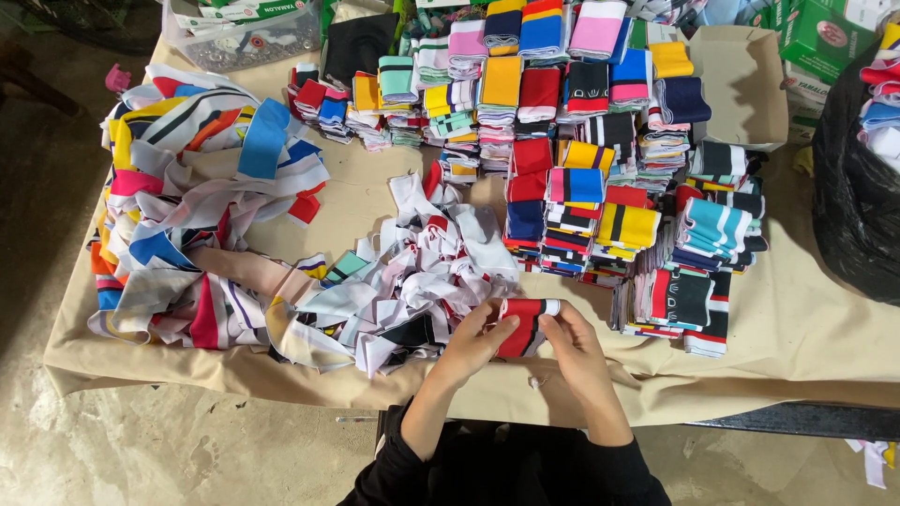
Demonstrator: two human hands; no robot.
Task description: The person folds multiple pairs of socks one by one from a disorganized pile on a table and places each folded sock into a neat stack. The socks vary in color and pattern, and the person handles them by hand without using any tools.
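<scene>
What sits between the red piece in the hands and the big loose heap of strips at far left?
In the head view, a jumble of white loose strips covers the stretch from the red fabric piece, held by both hands, to the multicoloured heap; little tan cloth shows.

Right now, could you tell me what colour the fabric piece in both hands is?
Fabric piece: mainly red, with a white and dark end; head view.

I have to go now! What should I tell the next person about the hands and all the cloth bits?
Left hand and right hand: both in a grip on one folded red cloth piece at the table's near edge.
Done: many folded pieces stand in neat stacks behind and to the right.
Left: a loose heap of cloth strips lies unfolded to the left, touching the hands' work spot.
</scene>
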